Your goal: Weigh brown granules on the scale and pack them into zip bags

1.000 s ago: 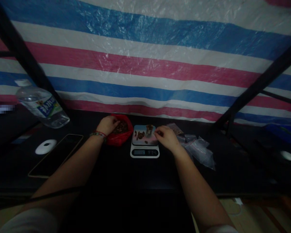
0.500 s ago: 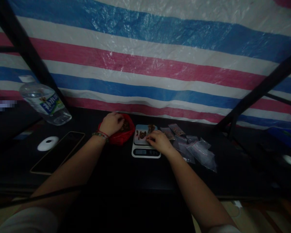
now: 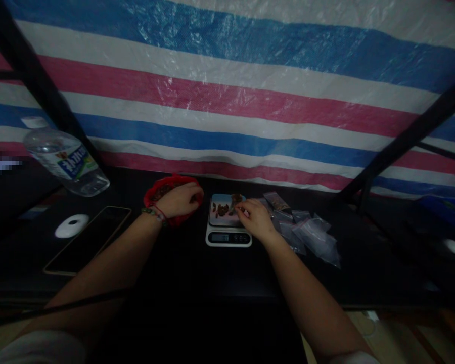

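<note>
My left hand (image 3: pixel 180 199) is over the right side of a red plastic bag (image 3: pixel 151 192) that holds small brown dried pieces (image 3: pixel 162 190). Its fingers are curled together, and what they hold, if anything, is hidden. A white digital kitchen scale (image 3: pixel 229 243) stands to the right of the bag, its display lit. Several brown dried pieces (image 3: pixel 222 209) and a taller brown clump (image 3: pixel 235 199) lie on its pan. At the pan's right side my right hand (image 3: pixel 256 218) has thumb and fingertips pinched together; anything between them is too small to make out.
Right of the scale lie several clear zip bags (image 3: pixel 316 237), one with brown contents (image 3: pixel 276 201). At left are a plastic bottle (image 3: pixel 74 162), a white round object (image 3: pixel 72 226) and a phone (image 3: pixel 87 242). A striped plastic sheet (image 3: pixel 227 111) hangs behind, with slanting black bars at both sides.
My left hand has moved slightly right across the red bag, uncovering the brown pieces on its left side. My right hand has shifted a little to the right at the scale pan.
</note>
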Tool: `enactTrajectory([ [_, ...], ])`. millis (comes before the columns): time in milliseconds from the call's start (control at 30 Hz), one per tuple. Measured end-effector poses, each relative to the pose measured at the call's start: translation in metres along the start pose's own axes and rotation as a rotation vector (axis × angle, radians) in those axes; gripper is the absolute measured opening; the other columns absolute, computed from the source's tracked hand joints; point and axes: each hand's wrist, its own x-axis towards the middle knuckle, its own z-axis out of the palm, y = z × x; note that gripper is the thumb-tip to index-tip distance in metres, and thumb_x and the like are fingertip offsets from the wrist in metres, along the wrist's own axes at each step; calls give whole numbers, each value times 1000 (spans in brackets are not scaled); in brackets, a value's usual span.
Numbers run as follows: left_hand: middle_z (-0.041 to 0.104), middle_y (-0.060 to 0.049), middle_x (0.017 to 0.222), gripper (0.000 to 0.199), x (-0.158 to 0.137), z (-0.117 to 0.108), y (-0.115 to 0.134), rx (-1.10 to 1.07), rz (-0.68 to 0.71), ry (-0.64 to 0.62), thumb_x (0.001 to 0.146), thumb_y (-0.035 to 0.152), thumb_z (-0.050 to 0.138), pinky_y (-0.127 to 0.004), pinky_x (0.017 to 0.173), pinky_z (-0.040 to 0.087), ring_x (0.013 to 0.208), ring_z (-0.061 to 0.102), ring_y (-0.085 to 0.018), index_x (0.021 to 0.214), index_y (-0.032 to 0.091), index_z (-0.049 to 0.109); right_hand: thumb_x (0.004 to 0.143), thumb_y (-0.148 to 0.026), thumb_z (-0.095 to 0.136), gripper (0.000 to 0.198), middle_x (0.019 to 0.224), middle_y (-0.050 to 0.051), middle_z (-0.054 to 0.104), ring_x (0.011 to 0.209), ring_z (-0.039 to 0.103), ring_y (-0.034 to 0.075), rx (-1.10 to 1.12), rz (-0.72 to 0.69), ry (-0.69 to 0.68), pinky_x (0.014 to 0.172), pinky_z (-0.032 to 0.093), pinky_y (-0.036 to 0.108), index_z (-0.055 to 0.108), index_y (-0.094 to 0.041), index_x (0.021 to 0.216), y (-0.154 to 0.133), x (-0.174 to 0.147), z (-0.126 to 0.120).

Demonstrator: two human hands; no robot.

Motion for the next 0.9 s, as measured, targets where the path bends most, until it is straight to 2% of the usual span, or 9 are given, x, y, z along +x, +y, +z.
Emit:
enactTrajectory([
  [33,65,-7,97,27,1,-1,5,-4,32,4,74,18,49,-31,84,45,91,60,-21,95,19,67,86,-22,54,15,79,4,66,78,58,18,-3,1,-1,78,42,30,69,-20,83,0,0,0],
  [100,66,-6,89,22,2,2,13,8,48,-79,75,23,52,-30,79,46,84,61,-21,89,21,69,86,-22,54,15,79,4,65,78,58,18,-6,3,-2,78,42,30,69,-20,84,0,0,0],
  [167,66,-6,81,16,3,8,17,43,-3,-185,74,30,56,-30,71,46,75,61,-20,79,22,70,86,-22,54,15,79,4,65,79,58,18,-7,3,3,78,42,30,69,-20,85,0,-1,-1],
  [233,67,-5,78,18,5,15,18,60,-64,-235,73,36,58,-29,66,45,70,61,-20,75,23,70,86,-22,54,15,79,4,65,79,58,19,-9,6,8,77,42,30,69,-20,85,0,0,-2],
  [400,70,-5,80,20,7,21,18,22,-96,-203,76,31,54,-28,70,45,75,63,-20,81,26,73,87,-23,53,16,80,5,65,80,58,19,-3,29,-1,77,43,31,69,-20,84,2,0,-3],
  [567,70,-4,87,24,3,4,6,-40,-80,-86,80,36,52,-27,73,46,78,63,-19,88,24,71,87,-23,52,16,81,5,66,81,58,19,-2,42,-1,78,44,31,68,-20,85,3,-1,-5],
  [700,70,-6,94,29,-3,-8,-18,64,-240,27,81,36,48,-29,75,45,83,63,-21,92,22,70,87,-22,52,17,82,5,66,82,58,19,2,42,5,79,44,31,68,-19,85,2,-1,-7],
  [800,70,-8,92,28,-5,-8,-29,130,-333,-12,79,33,47,-29,71,45,80,63,-22,88,21,71,87,-23,52,17,80,5,66,81,58,20,-4,48,-3,78,44,32,68,-20,84,2,-1,-6],
  [900,70,-9,84,37,-5,-4,-28,117,-351,-97,82,44,44,-29,66,44,73,63,-21,83,19,71,87,-23,52,17,80,5,66,81,58,20,0,45,-3,78,44,32,68,-20,84,3,-1,-5],
])
